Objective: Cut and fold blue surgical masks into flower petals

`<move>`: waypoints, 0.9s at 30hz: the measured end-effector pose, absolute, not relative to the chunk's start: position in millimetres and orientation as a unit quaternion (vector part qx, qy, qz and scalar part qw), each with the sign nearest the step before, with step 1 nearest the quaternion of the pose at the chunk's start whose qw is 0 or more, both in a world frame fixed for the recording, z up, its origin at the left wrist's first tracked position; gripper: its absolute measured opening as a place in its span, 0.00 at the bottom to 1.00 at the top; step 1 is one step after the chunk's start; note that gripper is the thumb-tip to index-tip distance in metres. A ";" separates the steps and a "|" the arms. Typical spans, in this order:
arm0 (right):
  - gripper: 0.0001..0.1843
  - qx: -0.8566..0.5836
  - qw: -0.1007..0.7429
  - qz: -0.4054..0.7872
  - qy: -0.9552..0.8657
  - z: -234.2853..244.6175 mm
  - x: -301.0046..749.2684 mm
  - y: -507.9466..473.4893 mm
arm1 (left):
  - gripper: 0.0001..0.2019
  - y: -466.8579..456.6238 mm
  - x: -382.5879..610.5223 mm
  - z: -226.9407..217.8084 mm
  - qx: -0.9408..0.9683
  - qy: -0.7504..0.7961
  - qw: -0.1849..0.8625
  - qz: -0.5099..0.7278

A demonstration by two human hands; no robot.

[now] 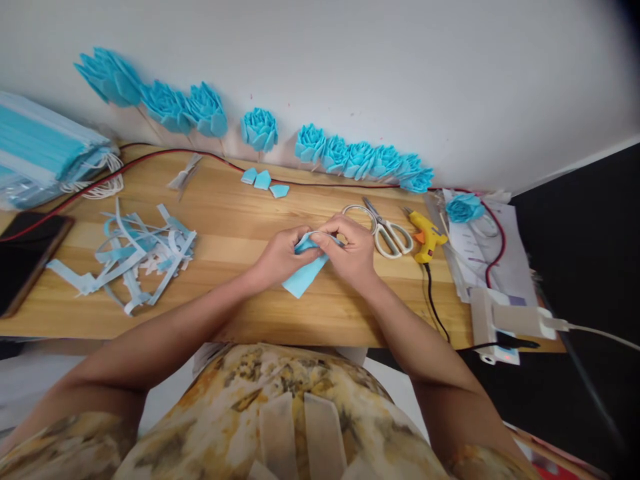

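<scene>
A strip of light blue fabric-like sheet [306,276] is pinched between both hands above the middle of the table. My left hand [286,257] grips it from the left, thumb on top. My right hand [353,245] holds its upper end, fingers closed and close to the left fingertips. The sheet's lower end hangs free toward my body; the part under the fingers is hidden. Just beyond my right hand lie white-handled scissors [393,239]. Further forward rest several small blue cut pieces [263,179].
Blue flowers [260,129] on sticks lean along the wall. Left are scrap strips [135,253], a phone [35,247] and a stack of blue masks [45,147]. A yellow glue gun [425,237], papers [493,247] and a power strip [487,327] lie right. A red-black cable [195,151] crosses the back.
</scene>
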State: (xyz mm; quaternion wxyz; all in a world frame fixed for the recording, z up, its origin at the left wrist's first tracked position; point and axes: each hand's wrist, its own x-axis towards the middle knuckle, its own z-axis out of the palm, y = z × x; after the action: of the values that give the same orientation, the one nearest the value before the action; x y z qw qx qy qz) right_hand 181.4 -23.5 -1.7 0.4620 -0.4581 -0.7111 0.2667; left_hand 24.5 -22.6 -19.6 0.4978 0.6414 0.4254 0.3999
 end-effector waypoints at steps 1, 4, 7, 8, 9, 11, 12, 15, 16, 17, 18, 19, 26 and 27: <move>0.16 -0.455 0.466 0.269 -0.709 -1.4 181.7 -23.5 | 0.11 -22.5 24.0 -18.7 0.642 0.424 0.501 0.397; 0.18 -0.451 0.498 0.311 -0.672 -0.2 184.6 -21.0 | 0.10 -21.6 22.0 -15.6 0.628 0.431 0.506 0.404; 0.19 -0.453 0.531 0.369 -0.614 -1.2 189.3 -16.0 | 0.10 -19.8 19.1 -13.4 0.583 0.442 0.512 0.451; 0.20 -0.451 0.528 0.389 -0.605 -2.5 190.5 -14.5 | 0.11 -19.1 18.2 -13.2 0.564 0.443 0.514 0.470; 0.22 -0.447 0.516 0.409 -0.605 -4.1 191.3 -13.3 | 0.11 -18.5 17.5 -13.2 0.547 0.443 0.516 0.487; 0.24 -0.444 0.477 0.432 -0.624 -7.8 190.9 -12.6 | 0.13 -17.9 16.9 -14.2 0.523 0.441 0.523 0.509; 0.25 -0.448 0.459 0.431 -0.634 -9.5 189.9 -13.0 | 0.13 -17.7 17.0 -15.1 0.515 0.439 0.530 0.511; 0.27 -0.476 0.448 0.406 -0.638 -12.1 186.3 -15.0 | 0.15 -17.1 17.7 -18.3 0.505 0.433 0.550 0.505; 0.26 -0.484 0.455 0.399 -0.633 -12.0 185.6 -15.4 | 0.15 -16.5 17.7 -19.5 0.503 0.432 0.553 0.504; 0.26 -0.488 0.463 0.395 -0.626 -11.5 185.3 -15.5 | 0.16 -15.6 17.5 -20.7 0.502 0.432 0.553 0.505; 0.25 -0.491 0.468 0.396 -0.619 -10.8 185.5 -15.5 | 0.16 -14.5 17.1 -22.0 0.499 0.434 0.551 0.510; 0.24 -0.491 0.470 0.403 -0.613 -10.0 185.9 -15.4 | 0.16 -13.3 16.5 -23.1 0.494 0.436 0.546 0.517; 0.25 -0.446 0.306 0.443 -0.715 -18.6 175.2 -24.8 | 0.16 -9.0 13.2 -23.6 0.475 0.446 0.474 0.592; 0.23 -0.441 0.285 0.433 -0.732 -21.9 171.6 -27.6 | 0.16 -8.2 12.2 -23.2 0.470 0.452 0.463 0.600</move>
State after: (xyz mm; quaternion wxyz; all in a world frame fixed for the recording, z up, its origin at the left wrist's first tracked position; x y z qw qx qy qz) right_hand 171.6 -27.6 -21.9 0.2850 -0.4413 -0.7324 0.4331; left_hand 12.2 -8.2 -23.2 0.4632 0.4702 0.4516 0.6003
